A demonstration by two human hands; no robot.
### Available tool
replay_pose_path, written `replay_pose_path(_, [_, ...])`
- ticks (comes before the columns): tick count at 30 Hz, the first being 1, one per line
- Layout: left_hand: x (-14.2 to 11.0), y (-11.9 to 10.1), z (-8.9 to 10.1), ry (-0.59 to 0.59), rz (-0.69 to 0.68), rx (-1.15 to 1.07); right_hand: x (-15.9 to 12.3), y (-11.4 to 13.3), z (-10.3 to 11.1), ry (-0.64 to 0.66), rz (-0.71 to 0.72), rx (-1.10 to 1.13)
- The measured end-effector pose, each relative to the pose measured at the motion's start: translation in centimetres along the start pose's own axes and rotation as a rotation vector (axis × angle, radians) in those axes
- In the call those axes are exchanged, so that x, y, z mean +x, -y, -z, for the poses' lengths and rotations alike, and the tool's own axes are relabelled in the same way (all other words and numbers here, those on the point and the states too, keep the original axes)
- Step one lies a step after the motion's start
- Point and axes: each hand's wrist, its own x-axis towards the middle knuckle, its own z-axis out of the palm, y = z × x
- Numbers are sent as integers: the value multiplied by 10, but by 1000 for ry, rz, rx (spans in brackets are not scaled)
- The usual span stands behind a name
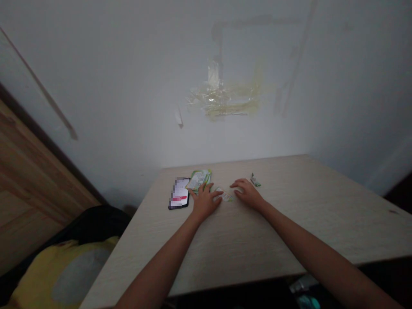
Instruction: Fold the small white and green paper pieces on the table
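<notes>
My left hand (206, 201) lies on the table with its fingers spread and holds nothing in a grip. Its fingertips reach the lower edge of a green and white packet (200, 177), and its lower fingers touch the left end of a small, clear-looking printed piece (226, 195). To the right of that piece is my right hand (248, 194), fingers bent and apart, with nothing visible between them. A small crumpled green and white scrap (255, 180) sits just beyond the right hand. Left of the packet lies a phone (180, 193) with a lit, partly blurred screen.
The pale wooden table (289, 180) meets a wall (128, 86) that carries old clear tape (225, 98). Down at the left is a yellow and grey plush-looking thing (64, 270) beside wooden furniture (25, 193). Under the table's front edge, some objects (305, 292) are partly hidden.
</notes>
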Motion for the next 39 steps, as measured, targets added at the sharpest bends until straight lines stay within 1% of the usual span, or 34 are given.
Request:
replay_pose_path(5, [1,1,2,19,21,-28,-4,3,-5,136,120,-111])
replay_pose_path(9, [2,4,0,-9,59,-45,-4,7,-2,157,143,-114])
replay_pose_path(15, [2,3,0,-53,76,-28,-2,12,2,176,193,-33])
replay_pose_path(19, [1,1,1,-41,69,-23,-2,14,2,197,203,4])
replay_pose_path(25, [2,3,0,-22,22,-31,-1,7,-3,177,178,20])
replay_pose_path(31, [5,1,2,53,47,-114,-1,-6,-11,3,61,-43])
replay_pose_path(39, [4,-6,3,58,-13,-161,-1,-13,-17,6,61,-67])
